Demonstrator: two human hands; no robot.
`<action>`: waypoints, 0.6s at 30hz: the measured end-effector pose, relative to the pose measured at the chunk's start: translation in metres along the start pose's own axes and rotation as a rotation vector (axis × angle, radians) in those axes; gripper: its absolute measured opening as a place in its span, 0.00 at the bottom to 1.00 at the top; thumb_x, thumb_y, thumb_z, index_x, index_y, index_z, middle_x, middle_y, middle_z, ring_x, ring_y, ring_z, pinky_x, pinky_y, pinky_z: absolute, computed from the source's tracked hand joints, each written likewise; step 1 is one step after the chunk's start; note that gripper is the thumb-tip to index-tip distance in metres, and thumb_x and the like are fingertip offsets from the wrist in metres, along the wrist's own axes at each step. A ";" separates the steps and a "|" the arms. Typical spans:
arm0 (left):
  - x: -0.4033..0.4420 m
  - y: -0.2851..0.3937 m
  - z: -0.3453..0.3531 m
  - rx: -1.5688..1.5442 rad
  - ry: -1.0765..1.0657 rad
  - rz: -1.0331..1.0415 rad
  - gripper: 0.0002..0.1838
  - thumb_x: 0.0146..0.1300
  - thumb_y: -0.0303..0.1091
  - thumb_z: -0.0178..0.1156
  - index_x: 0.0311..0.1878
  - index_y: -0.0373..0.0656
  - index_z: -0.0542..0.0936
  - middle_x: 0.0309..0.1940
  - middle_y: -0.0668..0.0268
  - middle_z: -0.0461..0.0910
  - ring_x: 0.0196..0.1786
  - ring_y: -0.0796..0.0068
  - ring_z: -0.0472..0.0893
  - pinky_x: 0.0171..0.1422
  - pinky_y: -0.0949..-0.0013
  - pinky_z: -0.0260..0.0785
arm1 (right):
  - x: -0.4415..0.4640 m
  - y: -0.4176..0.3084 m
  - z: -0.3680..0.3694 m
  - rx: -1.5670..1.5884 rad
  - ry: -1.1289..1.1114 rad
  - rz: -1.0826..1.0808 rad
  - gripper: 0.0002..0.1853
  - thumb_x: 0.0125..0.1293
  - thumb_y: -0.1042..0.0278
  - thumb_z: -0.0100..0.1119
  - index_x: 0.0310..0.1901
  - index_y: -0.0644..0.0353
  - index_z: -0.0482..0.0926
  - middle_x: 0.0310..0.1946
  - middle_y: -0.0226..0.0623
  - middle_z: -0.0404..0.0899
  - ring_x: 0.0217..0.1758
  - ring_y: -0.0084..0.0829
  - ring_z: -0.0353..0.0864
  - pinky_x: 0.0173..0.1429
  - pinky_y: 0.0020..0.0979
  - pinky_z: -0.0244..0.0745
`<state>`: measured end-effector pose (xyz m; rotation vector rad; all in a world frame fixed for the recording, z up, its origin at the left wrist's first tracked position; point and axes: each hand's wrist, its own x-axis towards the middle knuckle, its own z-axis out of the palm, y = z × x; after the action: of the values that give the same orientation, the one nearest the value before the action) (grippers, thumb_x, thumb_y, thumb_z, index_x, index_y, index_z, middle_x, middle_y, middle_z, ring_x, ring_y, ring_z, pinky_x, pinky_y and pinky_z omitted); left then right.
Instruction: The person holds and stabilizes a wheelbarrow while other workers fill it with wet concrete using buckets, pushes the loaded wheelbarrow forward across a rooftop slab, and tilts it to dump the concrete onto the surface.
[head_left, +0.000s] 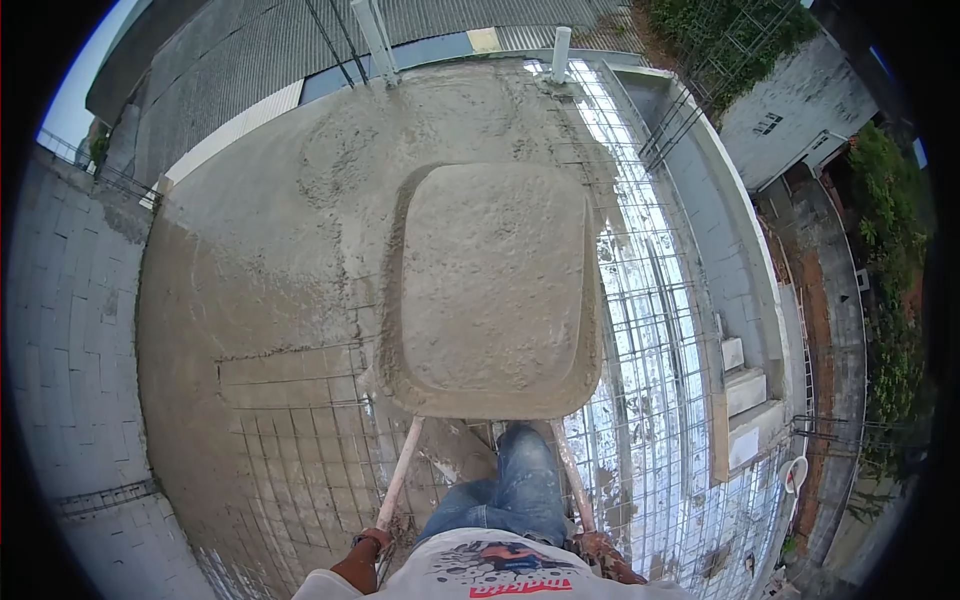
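In front of me is a wheelbarrow (592, 345) filled nearly to its rim with wet grey concrete (490, 270). Its two pale handles run back toward my body on either side of my legs. My left hand (374, 538) is wrapped round the end of the left handle (402, 475). On the other side, my right hand (595, 545) is closed round the right handle (572, 475) and looks smeared with grey. The wheel is hidden under the tray.
Wet concrete (210, 290) covers the slab ahead and left. Bare rebar mesh (655, 350) lies over shiny sheeting on the right, and more mesh (300, 430) shows at lower left. A white pipe (561, 55) and upright rebar (690, 115) stand near the far edge. A block wall (75, 330) borders the left.
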<state>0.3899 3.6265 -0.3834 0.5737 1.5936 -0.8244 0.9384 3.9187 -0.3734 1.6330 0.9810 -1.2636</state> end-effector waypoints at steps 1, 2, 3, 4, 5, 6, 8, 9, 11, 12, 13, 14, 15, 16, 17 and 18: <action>-0.003 0.007 -0.023 -0.058 0.045 -0.054 0.34 0.58 0.59 0.50 0.60 0.46 0.76 0.62 0.55 0.73 0.65 0.59 0.72 0.68 0.60 0.64 | 0.004 -0.013 -0.010 -0.012 -0.002 0.002 0.29 0.62 0.33 0.49 0.46 0.51 0.82 0.40 0.42 0.83 0.42 0.43 0.82 0.51 0.41 0.75; -0.005 0.019 -0.049 -0.116 0.091 -0.103 0.34 0.58 0.59 0.49 0.60 0.45 0.76 0.62 0.55 0.73 0.65 0.59 0.72 0.68 0.60 0.64 | 0.009 -0.027 -0.023 -0.030 -0.005 0.007 0.29 0.63 0.33 0.48 0.46 0.51 0.83 0.40 0.42 0.83 0.42 0.43 0.82 0.51 0.41 0.75; -0.007 0.031 -0.071 -0.178 0.129 -0.151 0.34 0.58 0.60 0.49 0.60 0.45 0.77 0.62 0.54 0.73 0.65 0.58 0.73 0.68 0.60 0.64 | 0.017 -0.038 -0.034 -0.065 -0.008 0.023 0.30 0.63 0.33 0.48 0.47 0.51 0.83 0.40 0.43 0.83 0.42 0.43 0.82 0.52 0.40 0.75; -0.013 0.038 -0.091 -0.144 0.128 -0.147 0.33 0.59 0.59 0.48 0.60 0.47 0.77 0.61 0.55 0.74 0.64 0.58 0.74 0.67 0.59 0.65 | 0.029 -0.049 -0.043 -0.116 -0.016 0.028 0.30 0.63 0.33 0.48 0.47 0.51 0.83 0.41 0.43 0.83 0.43 0.43 0.82 0.52 0.40 0.75; -0.025 0.054 -0.131 -0.111 0.140 -0.136 0.32 0.60 0.59 0.48 0.60 0.48 0.77 0.61 0.55 0.74 0.62 0.58 0.75 0.66 0.57 0.66 | 0.040 -0.067 -0.059 -0.179 0.001 0.002 0.30 0.64 0.33 0.47 0.47 0.51 0.83 0.41 0.43 0.83 0.43 0.43 0.82 0.52 0.40 0.76; -0.028 0.069 -0.156 -0.086 0.145 -0.124 0.31 0.61 0.59 0.48 0.60 0.50 0.76 0.60 0.56 0.75 0.61 0.57 0.75 0.65 0.56 0.68 | 0.035 -0.077 -0.079 -0.229 0.111 -0.171 0.30 0.65 0.32 0.46 0.46 0.52 0.83 0.41 0.44 0.83 0.43 0.45 0.82 0.53 0.41 0.75; 0.001 0.084 -0.189 -0.093 0.178 -0.102 0.31 0.61 0.59 0.49 0.59 0.46 0.77 0.60 0.54 0.75 0.60 0.57 0.76 0.64 0.56 0.68 | 0.021 -0.122 -0.131 -0.177 0.201 -0.269 0.36 0.59 0.28 0.52 0.44 0.61 0.82 0.40 0.51 0.82 0.46 0.47 0.81 0.54 0.40 0.75; 0.012 0.083 -0.201 -0.079 0.187 -0.091 0.32 0.61 0.59 0.49 0.58 0.44 0.77 0.60 0.53 0.74 0.60 0.57 0.77 0.63 0.56 0.69 | -0.009 -0.160 -0.162 -0.043 0.161 -0.151 0.40 0.55 0.29 0.57 0.47 0.67 0.80 0.43 0.52 0.82 0.48 0.45 0.81 0.54 0.39 0.75; -0.012 0.099 -0.240 -0.219 0.159 -0.162 0.30 0.61 0.58 0.51 0.57 0.45 0.79 0.58 0.53 0.76 0.59 0.59 0.78 0.62 0.57 0.69 | -0.045 -0.207 -0.211 0.209 0.124 0.006 0.44 0.49 0.32 0.66 0.45 0.77 0.79 0.39 0.55 0.82 0.44 0.43 0.82 0.48 0.37 0.77; -0.011 0.118 -0.288 -0.304 0.194 -0.182 0.30 0.61 0.58 0.53 0.56 0.45 0.79 0.57 0.53 0.77 0.58 0.60 0.78 0.61 0.58 0.70 | -0.063 -0.235 -0.238 0.228 0.187 -0.012 0.44 0.48 0.31 0.66 0.42 0.76 0.80 0.37 0.54 0.82 0.42 0.43 0.83 0.47 0.38 0.77; -0.005 0.128 -0.322 -0.211 0.303 -0.105 0.28 0.61 0.58 0.54 0.53 0.44 0.81 0.53 0.54 0.79 0.55 0.62 0.80 0.58 0.58 0.71 | -0.092 -0.263 -0.265 0.246 0.255 -0.041 0.44 0.47 0.29 0.66 0.40 0.76 0.80 0.34 0.54 0.82 0.40 0.43 0.83 0.45 0.39 0.77; 0.012 0.120 -0.332 -0.111 0.392 -0.043 0.27 0.60 0.57 0.55 0.50 0.43 0.82 0.49 0.54 0.81 0.52 0.63 0.82 0.56 0.59 0.72 | -0.111 -0.280 -0.283 0.258 0.305 -0.056 0.45 0.46 0.27 0.66 0.38 0.76 0.81 0.32 0.53 0.82 0.38 0.43 0.84 0.43 0.39 0.77; 0.018 0.116 -0.336 -0.002 0.467 0.024 0.27 0.60 0.57 0.56 0.47 0.42 0.83 0.45 0.55 0.83 0.49 0.64 0.83 0.54 0.60 0.73 | -0.103 -0.287 -0.295 0.294 0.295 -0.088 0.48 0.43 0.24 0.66 0.36 0.77 0.81 0.27 0.52 0.82 0.37 0.43 0.84 0.42 0.41 0.77; 0.008 0.124 -0.350 -0.097 0.431 -0.028 0.26 0.60 0.57 0.56 0.43 0.42 0.84 0.41 0.57 0.84 0.44 0.65 0.84 0.51 0.60 0.74 | -0.086 -0.289 -0.303 0.257 0.297 -0.085 0.48 0.42 0.24 0.66 0.36 0.77 0.80 0.28 0.52 0.82 0.37 0.44 0.84 0.42 0.42 0.77; -0.004 0.136 -0.379 -0.195 0.401 -0.079 0.25 0.59 0.57 0.57 0.40 0.41 0.84 0.36 0.58 0.84 0.40 0.66 0.85 0.48 0.60 0.75 | -0.059 -0.292 -0.308 0.221 0.304 -0.089 0.49 0.42 0.23 0.66 0.37 0.78 0.80 0.29 0.52 0.82 0.37 0.45 0.84 0.42 0.43 0.77; -0.021 0.150 -0.412 -0.297 0.372 -0.129 0.25 0.59 0.56 0.58 0.37 0.40 0.84 0.31 0.59 0.85 0.36 0.67 0.85 0.45 0.61 0.76 | -0.045 -0.297 -0.319 0.182 0.314 -0.097 0.50 0.41 0.23 0.66 0.37 0.78 0.80 0.29 0.53 0.82 0.38 0.45 0.84 0.43 0.43 0.77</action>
<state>0.2474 4.0414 -0.3685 0.4286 2.0683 -0.5786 0.7603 4.3159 -0.3257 1.9895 1.1739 -1.2111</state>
